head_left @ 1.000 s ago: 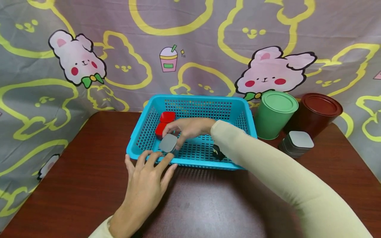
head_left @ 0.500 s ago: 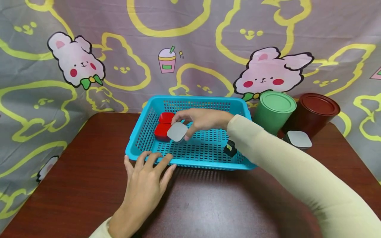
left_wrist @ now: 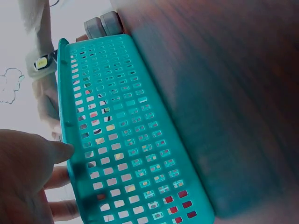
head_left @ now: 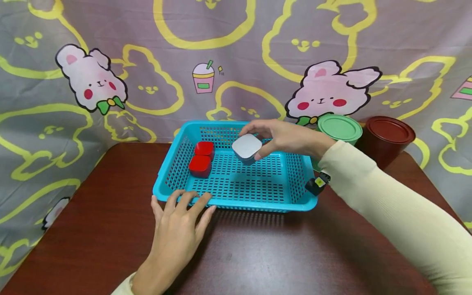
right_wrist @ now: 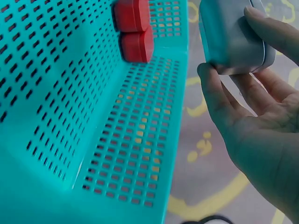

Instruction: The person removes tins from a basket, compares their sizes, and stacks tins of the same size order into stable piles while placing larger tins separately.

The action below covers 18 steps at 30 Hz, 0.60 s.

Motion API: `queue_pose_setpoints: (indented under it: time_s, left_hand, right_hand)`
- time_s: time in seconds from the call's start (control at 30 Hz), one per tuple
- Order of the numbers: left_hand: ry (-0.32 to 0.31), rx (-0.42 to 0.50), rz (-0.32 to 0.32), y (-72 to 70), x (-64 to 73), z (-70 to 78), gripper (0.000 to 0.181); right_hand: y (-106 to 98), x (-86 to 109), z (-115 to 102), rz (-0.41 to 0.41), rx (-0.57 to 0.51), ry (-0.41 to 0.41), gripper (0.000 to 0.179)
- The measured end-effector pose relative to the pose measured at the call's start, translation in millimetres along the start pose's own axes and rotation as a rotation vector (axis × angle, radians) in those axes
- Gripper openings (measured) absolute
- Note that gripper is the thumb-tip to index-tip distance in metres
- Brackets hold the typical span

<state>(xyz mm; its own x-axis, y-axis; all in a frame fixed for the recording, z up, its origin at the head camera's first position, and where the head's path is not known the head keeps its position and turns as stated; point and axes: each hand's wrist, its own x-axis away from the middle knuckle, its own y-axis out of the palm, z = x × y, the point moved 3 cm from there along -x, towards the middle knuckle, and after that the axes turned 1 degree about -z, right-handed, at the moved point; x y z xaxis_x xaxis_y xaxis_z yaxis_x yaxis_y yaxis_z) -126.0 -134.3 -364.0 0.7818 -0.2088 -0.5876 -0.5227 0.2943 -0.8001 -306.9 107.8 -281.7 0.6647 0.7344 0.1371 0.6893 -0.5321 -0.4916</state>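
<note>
My right hand pinches a small grey tin with a rounded square lid, held above the blue perforated basket. The right wrist view shows thumb and fingers on opposite sides of the tin. Inside the basket at the left, two red rounded square tins stand one behind the other. My left hand grips the near rim toward its left end, fingers hooked over it. In the left wrist view the thumb lies against the rim.
A green can and a dark red can stand behind the right arm. Two dark grey tins are beyond the basket's far end in the left wrist view. A printed curtain hangs behind the brown table.
The right hand has lifted the grey tin from the basket's left front and carried it up, back and to the right. The left hand stays on the rim.
</note>
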Motion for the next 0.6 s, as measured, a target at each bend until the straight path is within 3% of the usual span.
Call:
queue_pose_setpoints:
  time_s: [0.43,0.6]
  left_hand:
    - [-0.005,-0.007,0.005,-0.5,-0.1,1.6,0.03]
    - [0.002,-0.007,0.018,0.2,0.6,1.3,0.031]
  right_hand:
    - [-27,68.2,14,0.241,0.022,0.018,0.055]
    - [-37,97.8,20,0.296,0.06,0.09,0.058]
